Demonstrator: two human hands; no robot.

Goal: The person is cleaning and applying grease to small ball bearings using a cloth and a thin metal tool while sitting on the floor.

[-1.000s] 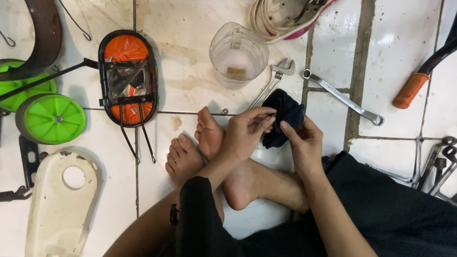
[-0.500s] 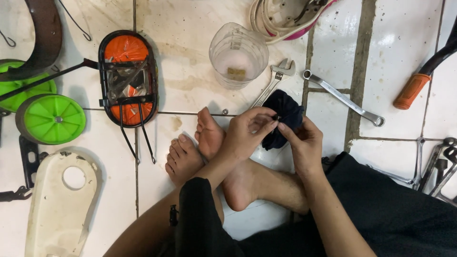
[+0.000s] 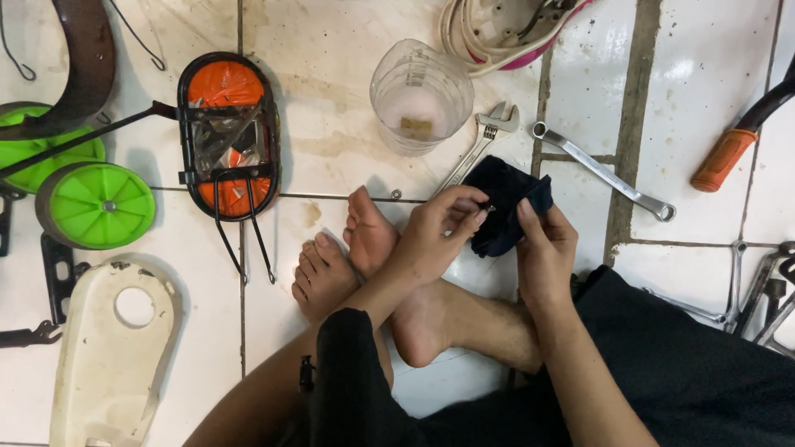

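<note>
Both hands pinch a dark cloth (image 3: 505, 211) just below the clear measuring cup (image 3: 421, 95): left hand (image 3: 439, 228) perhaps gripping something tiny, right hand (image 3: 542, 248) clamped on its edge.

No signs or screens are visible. At the upper middle of the frame stands a clear plastic measuring cup (image 3: 421, 97); a small yellowish rectangular label (image 3: 416, 125) shows low on it, its print unreadable.

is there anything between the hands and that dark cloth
Nothing visible. Both the left hand and the right hand are already on the dark cloth, fingers pinching it from either side above the floor tiles.
</note>
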